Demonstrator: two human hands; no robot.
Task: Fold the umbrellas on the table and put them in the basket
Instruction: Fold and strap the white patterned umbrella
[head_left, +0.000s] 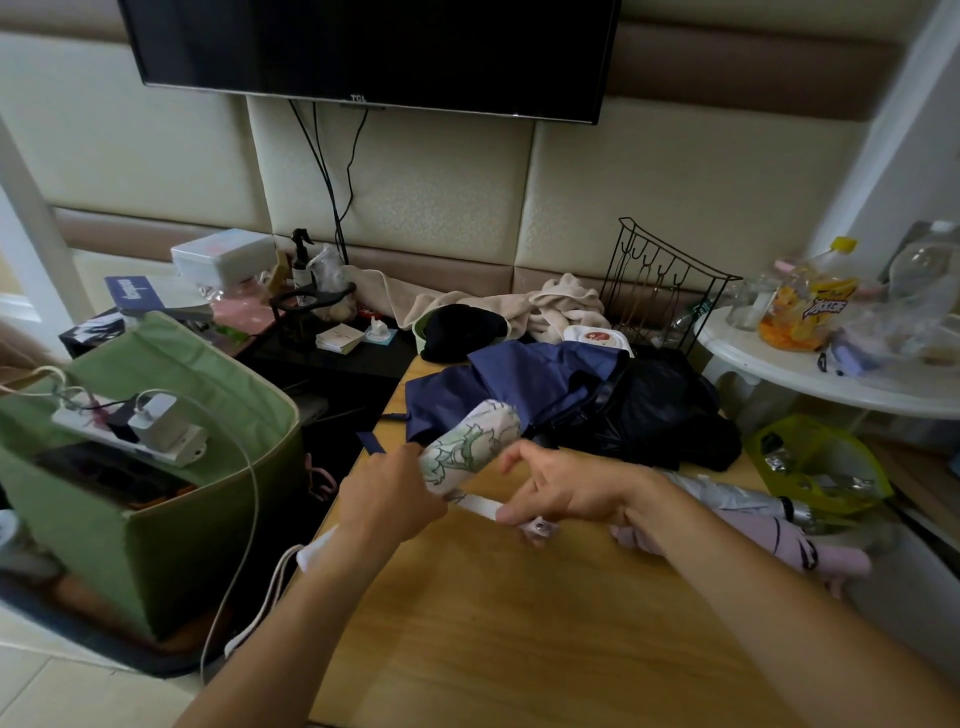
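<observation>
Your left hand (387, 499) grips the white floral umbrella (467, 449) around its lower canopy, fingers curled round the bundle. Your right hand (561, 493) sits just to its 3 o'clock, fingers loosely curled and pinching the white strap (480, 505) that trails off the canopy; how firm that pinch is, you cannot tell through the blur. The umbrella's long axis runs from about 7 o'clock, where its handle end and cord hang past the edge of the surface (519, 623), up to 1 o'clock, where the rounded tip points. It looks already collapsed and rolled, pale fabric with green leaf outlines, so I judge the strap wrap is the step in hand.

Under your right forearm, at 3 o'clock, lies a pink umbrella (810, 551) with a silver lining, loosely bunched. Further out at 12 o'clock, a navy umbrella (519, 384) and a black one (670, 410) sprawl unfolded on the surface.

The green basket (208, 519) stands at 9 o'clock, nearer your left hand.
</observation>
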